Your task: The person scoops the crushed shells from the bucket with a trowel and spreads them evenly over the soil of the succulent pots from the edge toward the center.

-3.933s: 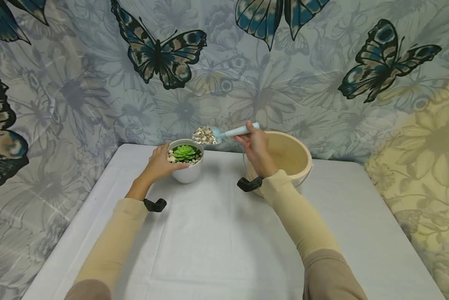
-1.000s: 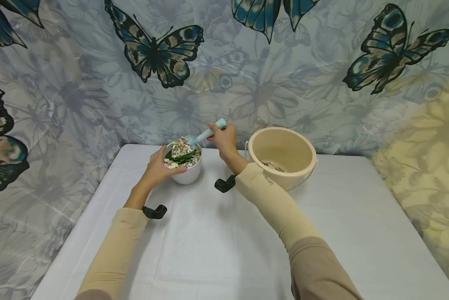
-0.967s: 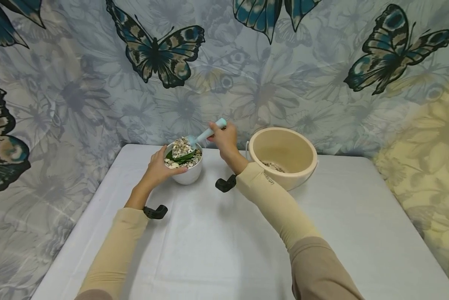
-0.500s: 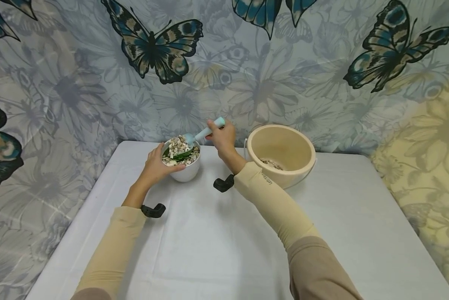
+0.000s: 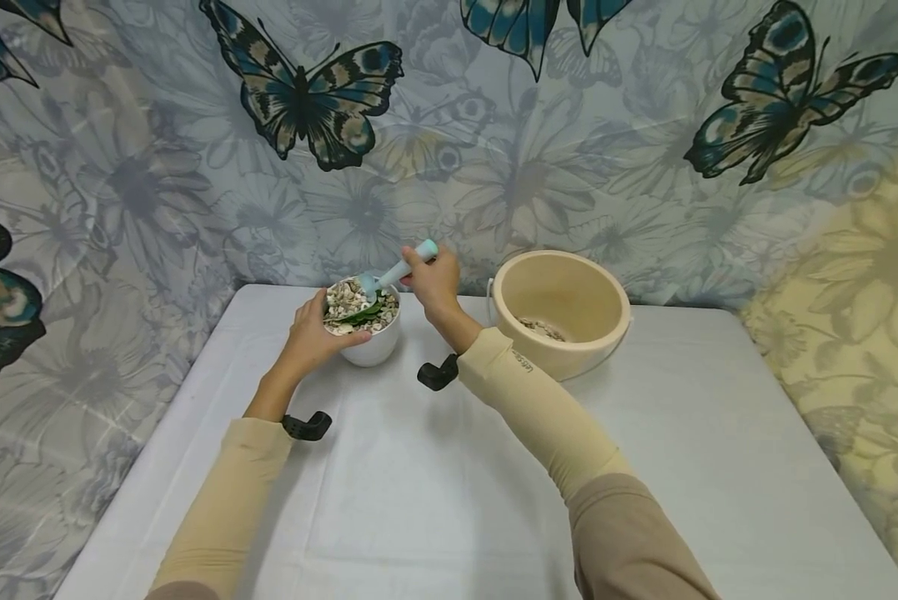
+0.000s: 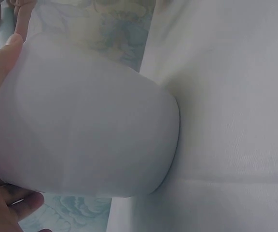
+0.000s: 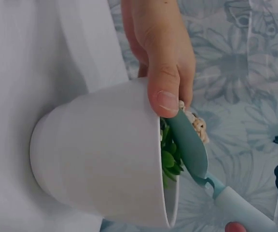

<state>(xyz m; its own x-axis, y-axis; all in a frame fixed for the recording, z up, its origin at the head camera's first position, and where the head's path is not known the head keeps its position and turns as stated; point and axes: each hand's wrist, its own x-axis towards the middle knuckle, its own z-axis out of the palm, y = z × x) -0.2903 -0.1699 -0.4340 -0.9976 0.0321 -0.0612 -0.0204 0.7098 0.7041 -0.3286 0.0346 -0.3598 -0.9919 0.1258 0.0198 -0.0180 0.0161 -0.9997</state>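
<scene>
A white plant pot (image 5: pixel 371 350) with a green succulent (image 7: pixel 170 157) stands on the table. My left hand (image 5: pixel 308 337) grips it at the rim, thumb on the near side and fingers around the left. Small pale pebbles (image 5: pixel 347 296) lie around and over the plant, hiding much of it. My right hand (image 5: pixel 435 279) holds a light blue hand trowel (image 5: pixel 403 268) by its handle, above the pot's right side. In the right wrist view the trowel's blade slopes over the pot opening, close to the leaves, with pebbles (image 7: pixel 199 126) behind it.
A cream bucket (image 5: pixel 619 321) with a wire handle stands to the right of the pot, some pebbles (image 5: pixel 542 329) at its bottom. A white cloth covers the table (image 5: pixel 418 500). Behind hangs a butterfly-patterned fabric (image 5: pixel 524 167).
The right hand brought the pebble-loaded trowel left from beside the bucket and tipped it over the pot. In the last half second it shifted further left, and the pebble heap lowered.
</scene>
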